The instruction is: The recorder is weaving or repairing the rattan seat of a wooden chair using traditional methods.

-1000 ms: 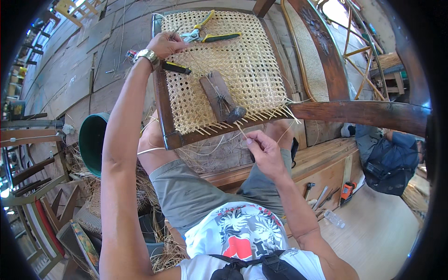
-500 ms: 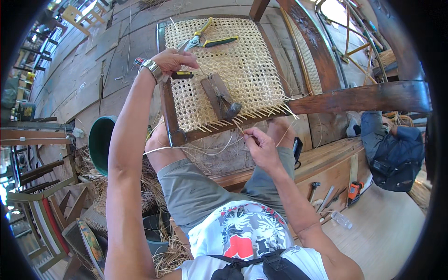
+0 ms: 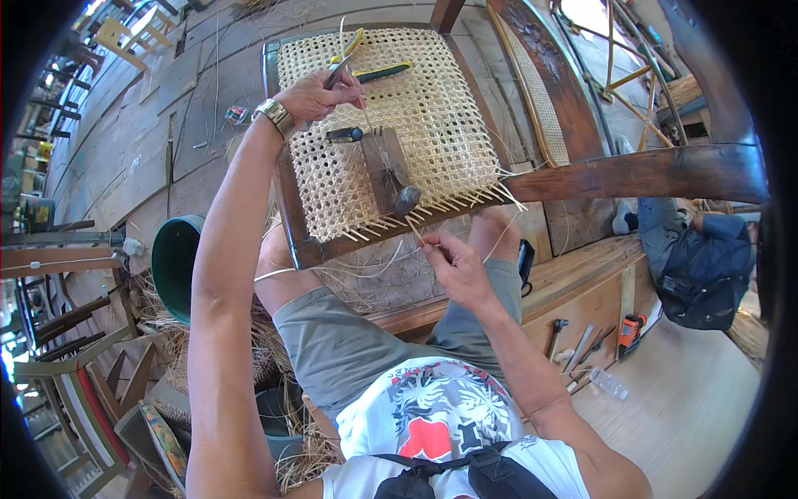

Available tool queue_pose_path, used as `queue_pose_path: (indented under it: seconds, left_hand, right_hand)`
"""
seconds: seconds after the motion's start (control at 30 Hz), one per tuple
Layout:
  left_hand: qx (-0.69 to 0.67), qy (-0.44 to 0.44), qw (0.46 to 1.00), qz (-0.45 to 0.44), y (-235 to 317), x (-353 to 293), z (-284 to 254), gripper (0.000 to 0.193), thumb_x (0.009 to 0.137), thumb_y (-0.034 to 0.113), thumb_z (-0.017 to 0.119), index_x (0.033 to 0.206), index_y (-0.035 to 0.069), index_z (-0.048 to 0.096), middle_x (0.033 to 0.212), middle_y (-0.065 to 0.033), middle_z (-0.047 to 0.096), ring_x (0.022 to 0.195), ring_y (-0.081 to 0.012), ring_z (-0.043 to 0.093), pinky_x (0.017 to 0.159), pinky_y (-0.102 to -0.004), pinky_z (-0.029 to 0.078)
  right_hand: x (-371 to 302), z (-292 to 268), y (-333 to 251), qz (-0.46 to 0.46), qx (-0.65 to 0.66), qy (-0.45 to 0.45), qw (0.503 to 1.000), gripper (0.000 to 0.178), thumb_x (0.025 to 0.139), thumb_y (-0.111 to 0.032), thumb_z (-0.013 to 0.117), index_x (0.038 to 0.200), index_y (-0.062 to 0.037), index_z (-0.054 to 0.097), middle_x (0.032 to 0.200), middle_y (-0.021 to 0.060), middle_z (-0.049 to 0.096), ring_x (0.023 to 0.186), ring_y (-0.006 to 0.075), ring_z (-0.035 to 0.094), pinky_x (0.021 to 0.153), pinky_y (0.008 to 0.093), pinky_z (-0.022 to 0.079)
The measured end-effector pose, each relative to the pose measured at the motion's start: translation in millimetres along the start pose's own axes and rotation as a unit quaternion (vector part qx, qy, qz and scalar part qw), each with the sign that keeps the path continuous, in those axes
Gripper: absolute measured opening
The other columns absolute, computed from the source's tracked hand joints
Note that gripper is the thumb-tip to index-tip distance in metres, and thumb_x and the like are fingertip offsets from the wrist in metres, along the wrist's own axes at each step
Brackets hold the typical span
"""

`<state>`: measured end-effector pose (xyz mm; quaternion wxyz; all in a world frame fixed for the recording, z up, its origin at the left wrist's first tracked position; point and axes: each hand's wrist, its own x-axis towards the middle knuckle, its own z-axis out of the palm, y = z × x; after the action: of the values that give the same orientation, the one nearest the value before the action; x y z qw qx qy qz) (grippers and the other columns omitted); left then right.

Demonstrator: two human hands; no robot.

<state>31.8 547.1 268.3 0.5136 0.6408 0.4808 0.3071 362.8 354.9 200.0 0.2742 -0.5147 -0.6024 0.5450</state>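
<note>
A chair seat of woven cane (image 3: 453,108) lies before my knees in a dark wooden frame. On the weave rests a small wooden block (image 3: 376,162) with thin upright metal pieces and a dark lump (image 3: 406,200) at its near end. Over the far part of the seat, my left hand (image 3: 320,98) is closed on a thin cane strand (image 3: 370,119) running to the block. My right hand (image 3: 455,268) pinches a strand at the seat's near edge, below the lump. Yellow-handled pruning shears (image 3: 384,72) lie beyond my left hand, partly hidden by it. A black-and-yellow tool (image 3: 343,135) lies beside the block.
Loose cane ends (image 3: 391,223) stick out along the near edge. The chair's wooden arm (image 3: 640,173) reaches across the right. A green bucket (image 3: 176,264) stands at the left by straw scraps. Hand tools and a plastic bottle (image 3: 609,383) lie at lower right; a person (image 3: 702,266) sits beyond.
My left hand has moved farther from me and slightly right, drawing the strand from the block. My right hand still pinches the strand, a little farther left. The whole view has shifted slightly.
</note>
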Motion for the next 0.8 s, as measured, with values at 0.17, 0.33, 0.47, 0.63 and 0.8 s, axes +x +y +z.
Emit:
queue_pose_path:
  seconds: [0.17,0.33,0.47,0.63,0.8]
  left_hand:
    - [-0.001,0.033,0.999,-0.007,-4.5,-1.8,8.0,0.021,0.095,0.03,0.068,0.101,0.01,0.063,0.09,-0.0028,0.072,0.049,0.0003,0.038,0.044,-0.0164,0.03]
    - [-0.151,-0.047,0.987,-0.002,9.1,-13.3,5.5,0.025,0.094,0.03,0.069,0.106,0.009,0.065,0.091,0.0,0.071,0.054,0.0021,0.041,0.045,-0.0158,0.032]
    - [-0.042,-0.068,0.997,0.009,23.4,-7.8,20.7,0.029,0.093,0.026,0.07,0.116,0.009,0.066,0.093,-0.001,0.071,0.06,0.0019,0.046,0.05,-0.0155,0.036]
    - [0.094,-0.112,0.987,0.059,0.6,8.8,22.5,0.022,0.095,0.026,0.067,0.109,0.009,0.067,0.112,-0.0039,0.071,0.084,0.0003,0.054,0.064,-0.0171,0.041]
    - [-0.004,-0.163,0.987,0.0,23.6,1.0,29.5,0.018,0.098,0.03,0.062,0.096,0.011,0.063,0.116,-0.0039,0.071,0.061,0.0012,0.045,0.052,-0.0173,0.037]
  right_hand:
    - [-1.9,-0.1,-3.3,-0.018,-0.021,0.008,1.0,0.018,0.095,-0.014,0.061,0.107,-0.0018,0.068,0.07,0.0038,0.062,0.062,0.0071,0.051,0.058,0.0268,0.044]
    - [-5.3,-4.9,-9.6,-0.021,-0.039,0.005,0.999,0.019,0.095,-0.014,0.061,0.108,-0.0021,0.067,0.072,0.0059,0.064,0.062,0.0079,0.053,0.059,0.0273,0.045]
    - [-2.0,-9.2,-2.1,-0.045,-0.05,-0.005,0.998,0.019,0.097,-0.013,0.06,0.111,-0.0024,0.067,0.076,0.0028,0.059,0.066,0.0066,0.05,0.06,0.025,0.042]
    - [-2.5,-10.7,-9.0,-0.068,-0.064,-0.012,0.996,0.018,0.096,-0.014,0.061,0.11,-0.0037,0.066,0.077,0.0121,0.066,0.066,0.0132,0.06,0.063,0.0307,0.048]
    - [-4.2,-13.1,-10.3,-0.05,-0.072,-0.024,0.996,0.016,0.096,-0.012,0.061,0.109,-0.0033,0.065,0.078,0.0123,0.067,0.066,0.0142,0.06,0.063,0.0308,0.048]
